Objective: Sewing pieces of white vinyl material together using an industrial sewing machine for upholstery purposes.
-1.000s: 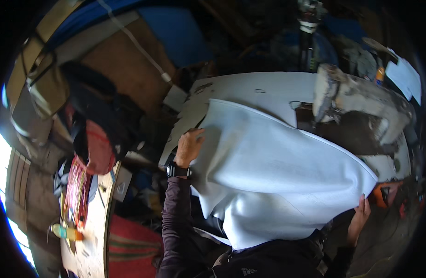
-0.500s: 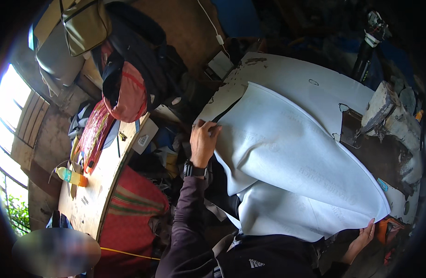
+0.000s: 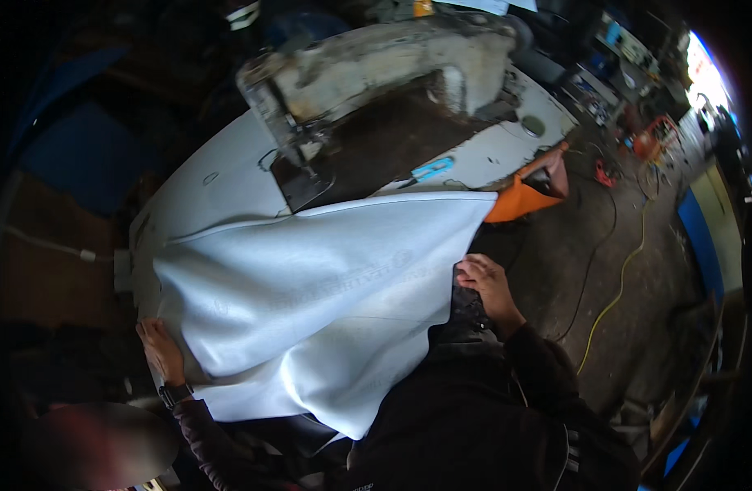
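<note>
A large white sheet (image 3: pixel 327 311), soft and creased, with a folded-over flap, lies on the worn white table (image 3: pixel 192 188) and hangs over its near edge. My left hand (image 3: pixel 161 350) is at the sheet's left edge with fingers curled on it; its thumb is mostly hidden. My right hand (image 3: pixel 482 282) has its fingers bent round the sheet's right edge. Beyond the sheet stands a grimy sewing machine (image 3: pixel 376 57), with a bright blue object (image 3: pixel 431 169) beside its dark bed.
An orange piece of material (image 3: pixel 515 200) hangs at the table's right end. Yellow (image 3: pixel 621 278) and black (image 3: pixel 597 270) cables run across the floor at right, near red tools (image 3: pixel 605 172). Blue panels (image 3: pixel 89 155) and a white cord (image 3: pixel 49 241) are at left.
The view has swung rightward, bringing the sewing machine to the upper middle and the bags out of sight. My right hand has moved up along the sheet's edge, away from the pointed corner.
</note>
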The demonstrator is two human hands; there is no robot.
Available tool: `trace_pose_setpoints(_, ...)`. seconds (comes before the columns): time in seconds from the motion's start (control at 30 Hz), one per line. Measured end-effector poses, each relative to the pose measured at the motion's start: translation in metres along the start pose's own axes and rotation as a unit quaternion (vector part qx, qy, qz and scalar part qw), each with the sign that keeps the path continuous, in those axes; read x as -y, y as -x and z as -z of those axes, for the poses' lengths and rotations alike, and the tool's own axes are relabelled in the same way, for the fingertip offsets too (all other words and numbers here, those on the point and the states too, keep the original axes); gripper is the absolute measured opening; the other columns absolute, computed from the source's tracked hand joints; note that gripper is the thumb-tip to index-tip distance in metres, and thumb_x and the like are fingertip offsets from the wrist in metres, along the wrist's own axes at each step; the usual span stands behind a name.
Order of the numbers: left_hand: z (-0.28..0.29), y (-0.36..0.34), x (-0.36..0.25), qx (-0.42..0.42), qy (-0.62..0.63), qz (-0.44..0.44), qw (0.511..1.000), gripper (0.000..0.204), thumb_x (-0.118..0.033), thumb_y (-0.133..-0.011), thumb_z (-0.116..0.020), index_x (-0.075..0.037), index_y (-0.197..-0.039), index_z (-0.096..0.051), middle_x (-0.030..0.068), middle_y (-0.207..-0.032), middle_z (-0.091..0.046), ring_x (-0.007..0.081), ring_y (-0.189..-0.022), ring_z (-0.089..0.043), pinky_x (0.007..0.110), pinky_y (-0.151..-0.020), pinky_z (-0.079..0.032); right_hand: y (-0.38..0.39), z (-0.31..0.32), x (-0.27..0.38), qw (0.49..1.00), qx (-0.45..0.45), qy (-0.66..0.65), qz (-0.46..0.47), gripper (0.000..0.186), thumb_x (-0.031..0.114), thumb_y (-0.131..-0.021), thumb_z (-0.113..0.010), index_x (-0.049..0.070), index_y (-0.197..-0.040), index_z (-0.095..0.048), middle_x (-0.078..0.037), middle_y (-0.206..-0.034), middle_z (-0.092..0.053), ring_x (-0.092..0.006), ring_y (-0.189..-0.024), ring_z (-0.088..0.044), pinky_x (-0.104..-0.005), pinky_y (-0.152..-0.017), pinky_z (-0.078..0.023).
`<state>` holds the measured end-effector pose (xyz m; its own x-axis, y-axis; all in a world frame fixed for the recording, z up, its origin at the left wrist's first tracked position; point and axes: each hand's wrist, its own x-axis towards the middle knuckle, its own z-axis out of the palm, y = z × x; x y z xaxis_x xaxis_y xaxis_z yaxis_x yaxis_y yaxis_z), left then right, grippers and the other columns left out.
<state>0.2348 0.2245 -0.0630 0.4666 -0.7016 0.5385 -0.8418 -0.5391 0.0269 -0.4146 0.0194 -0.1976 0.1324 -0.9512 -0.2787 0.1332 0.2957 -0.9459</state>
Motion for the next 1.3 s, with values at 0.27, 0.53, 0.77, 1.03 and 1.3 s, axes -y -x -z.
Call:
trace_pose_setpoints(0.27,-0.029,-0.037,0.003,0.023,0.047,-0.011,0.999,0.017,-0.02,-0.109,-0.059,-0.003,-0.113,-0.062,0.0242,-0.107,-0.067,0.0479,-0.097,-0.067,0.054,-0.077,-0.051,-0.013,-0.002,-0.008,0.994,0.032,0.073,0.068,0.026,0.02,-0.102,-0.075,-0.001,-0.117,-0.073,-0.001,-0.097,-0.071,-0.0063,-0.086,-0.061,-0.0239,-0.078,-0.05)
trace_pose_setpoints(0.53,-0.005,-0.017,0.014,0.078,0.109,-0.047,0.99,0.028,-0.011,-0.104,-0.064,0.0,-0.13,-0.067,0.0226,-0.122,-0.072,0.0413,-0.109,-0.07,0.045,-0.094,-0.054,-0.015,-0.009,0.006,0.978,0.056,0.195,0.055,0.016,0.015,-0.102,-0.071,-0.001,-0.099,-0.07,-0.002,-0.095,-0.069,-0.0092,-0.088,-0.066,-0.0243,-0.078,-0.052)
trace_pose_setpoints(0.77,0.044,0.023,-0.003,0.049,0.163,0.03,0.985,0.037,-0.03,-0.104,-0.07,-0.001,-0.126,-0.07,0.0233,-0.124,-0.073,0.0404,-0.11,-0.071,0.045,-0.093,-0.055,0.049,-0.045,0.012,0.943,0.102,0.309,0.065,0.03,0.019,-0.1,-0.073,-0.003,-0.12,-0.071,-0.019,-0.105,-0.076,-0.0276,-0.103,-0.073,-0.0396,-0.088,-0.056)
trace_pose_setpoints(1.03,0.052,0.041,0.016,0.01,0.099,0.083,0.992,0.037,-0.036,-0.106,-0.068,-0.001,-0.096,-0.065,0.0199,-0.076,-0.061,0.0298,-0.066,-0.041,0.039,-0.064,-0.047,0.055,-0.057,0.027,0.993,0.1,0.064,0.014,0.028,0.022,-0.103,-0.069,-0.002,-0.117,-0.073,-0.012,-0.101,-0.076,-0.0191,-0.097,-0.069,-0.0336,-0.088,-0.054)
trace_pose_setpoints(1.3,0.056,0.047,0.027,-0.118,0.154,0.087,0.977,0.029,-0.023,-0.111,-0.062,0.0,-0.093,-0.063,0.011,-0.076,-0.058,0.0137,-0.07,-0.045,0.032,-0.064,-0.043,0.101,-0.043,-0.008,0.963,0.198,0.182,-0.008,0.022,0.013,-0.107,-0.063,-0.004,-0.117,-0.072,-0.003,-0.101,-0.074,-0.0092,-0.09,-0.064,-0.03,-0.082,-0.052)
